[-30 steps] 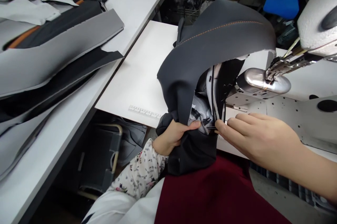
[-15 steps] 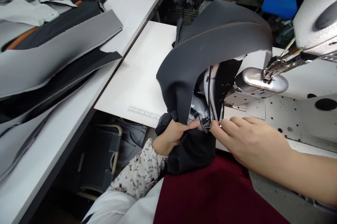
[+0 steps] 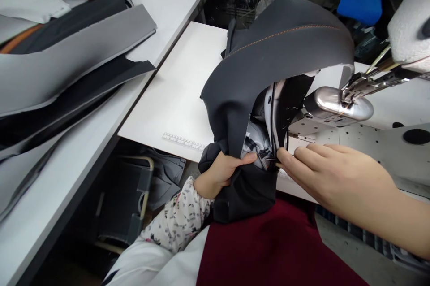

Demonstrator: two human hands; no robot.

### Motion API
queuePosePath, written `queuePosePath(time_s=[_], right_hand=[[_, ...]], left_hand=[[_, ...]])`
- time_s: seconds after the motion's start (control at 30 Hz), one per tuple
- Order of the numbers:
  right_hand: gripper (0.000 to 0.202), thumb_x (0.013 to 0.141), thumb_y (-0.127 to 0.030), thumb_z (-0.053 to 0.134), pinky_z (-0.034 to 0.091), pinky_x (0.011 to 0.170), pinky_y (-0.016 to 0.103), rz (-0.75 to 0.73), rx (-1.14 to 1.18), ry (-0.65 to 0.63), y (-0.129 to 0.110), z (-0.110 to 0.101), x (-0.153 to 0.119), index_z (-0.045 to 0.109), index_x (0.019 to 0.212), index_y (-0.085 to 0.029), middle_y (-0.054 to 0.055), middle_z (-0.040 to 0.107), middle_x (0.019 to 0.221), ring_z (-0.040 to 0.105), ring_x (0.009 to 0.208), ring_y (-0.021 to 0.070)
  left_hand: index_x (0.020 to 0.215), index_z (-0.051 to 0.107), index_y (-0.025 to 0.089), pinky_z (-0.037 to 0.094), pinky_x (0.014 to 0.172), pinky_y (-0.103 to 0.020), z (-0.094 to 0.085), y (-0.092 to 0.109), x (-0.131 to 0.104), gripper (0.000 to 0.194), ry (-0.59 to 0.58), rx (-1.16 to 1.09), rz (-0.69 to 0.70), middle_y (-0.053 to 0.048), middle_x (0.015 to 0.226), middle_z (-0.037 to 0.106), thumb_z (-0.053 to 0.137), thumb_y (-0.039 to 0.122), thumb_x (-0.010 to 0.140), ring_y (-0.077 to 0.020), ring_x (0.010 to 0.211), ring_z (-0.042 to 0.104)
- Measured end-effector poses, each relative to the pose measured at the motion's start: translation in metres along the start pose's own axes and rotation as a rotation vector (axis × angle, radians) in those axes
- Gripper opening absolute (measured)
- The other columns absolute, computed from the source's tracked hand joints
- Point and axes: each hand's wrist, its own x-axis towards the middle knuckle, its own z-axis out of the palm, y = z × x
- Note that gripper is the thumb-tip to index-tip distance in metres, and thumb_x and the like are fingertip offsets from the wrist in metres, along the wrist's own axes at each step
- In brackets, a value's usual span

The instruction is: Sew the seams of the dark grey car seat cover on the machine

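A dark grey cover [image 3: 268,53] with an orange stitch line lies in front of me, its cut edge folded open over a lighter grey lining. My left hand [image 3: 225,169] is closed on the lower part of the cover, thumb on top near the lining's edge. My right hand [image 3: 322,169] pinches a thin, dark, pointed tool [image 3: 273,159] whose tip points at the lining beside my left thumb. What the tool is cannot be made out. The metal arm of a sewing machine [image 3: 324,101] stands right of the cover's opening.
The sewing machine's head [image 3: 410,30] hangs at the upper right. A white side table [image 3: 131,97] on the left carries stacked grey and black cut pieces [image 3: 83,48]. A printed ruler [image 3: 183,141] lies on the white board. Beneath stands a dark framed cart [image 3: 126,201].
My right hand has moved a little to the right, away from my left thumb, with the thin tool. My left hand keeps its hold on the cover. The view has shifted slightly.
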Motion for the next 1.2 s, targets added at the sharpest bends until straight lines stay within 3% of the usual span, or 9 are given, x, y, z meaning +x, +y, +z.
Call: queuePosePath(time_s=[0.2,0.33,0.67,0.83,1.03,1.2], right_hand=[[0.034,0.092,-0.002,0.039,0.035,0.064,0.035,-0.04,-0.026,0.017,0.0,-0.005,0.007,0.068,0.108,-0.007,0.005,0.059,0.07,0.052,0.062,0.019],[0.035,0.093,-0.003,0.037,0.035,0.065,0.035,-0.056,-0.04,0.004,0.0,-0.007,0.01,0.068,0.109,-0.006,0.005,0.059,0.071,0.054,0.062,0.0208],[0.031,0.087,-0.001,0.045,0.029,0.055,0.036,-0.179,-0.178,-0.057,-0.007,-0.013,0.019,0.072,0.102,-0.004,0.008,0.058,0.067,0.054,0.057,0.0218],[0.027,0.086,-0.003,0.045,0.03,0.054,0.035,-0.111,-0.166,-0.114,-0.011,-0.009,0.021,0.07,0.095,-0.01,0.007,0.056,0.067,0.053,0.054,0.0222],[0.026,0.085,-0.004,0.048,0.033,0.064,0.035,-0.06,-0.012,-0.078,0.001,0.0,0.004,0.064,0.104,-0.011,0.003,0.056,0.072,0.055,0.06,0.02],[0.032,0.086,-0.002,0.052,0.033,0.067,0.034,-0.036,-0.081,-0.068,0.007,-0.007,0.002,0.062,0.115,-0.01,0.002,0.053,0.072,0.052,0.065,0.0211]], left_hand=[[0.1,0.079,0.014,0.06,0.091,-0.041,0.001,0.001,-0.001,0.054,-0.055,-0.024,0.013,-0.007,0.101,0.08,0.101,0.035,0.055,-0.0273,0.092,0.075],[0.097,0.079,0.013,0.061,0.086,-0.039,0.0,0.001,-0.002,0.046,-0.079,-0.008,-0.009,-0.008,0.098,0.08,0.098,0.036,0.061,-0.0254,0.087,0.075],[0.098,0.08,0.013,0.059,0.092,-0.036,0.003,0.003,0.0,0.044,-0.128,0.001,0.02,-0.009,0.102,0.079,0.097,0.033,0.064,-0.0237,0.094,0.074],[0.093,0.079,0.013,0.06,0.088,-0.035,0.004,0.005,-0.001,0.044,-0.097,0.013,0.021,-0.008,0.099,0.079,0.098,0.036,0.061,-0.0211,0.089,0.073],[0.097,0.08,0.013,0.059,0.095,-0.038,0.005,0.003,-0.003,0.045,-0.096,-0.006,0.048,-0.009,0.109,0.079,0.097,0.036,0.063,-0.0247,0.098,0.074],[0.102,0.08,0.014,0.059,0.098,-0.04,0.005,0.002,-0.002,0.05,-0.058,-0.043,0.056,-0.009,0.111,0.079,0.098,0.035,0.06,-0.0261,0.101,0.074]])
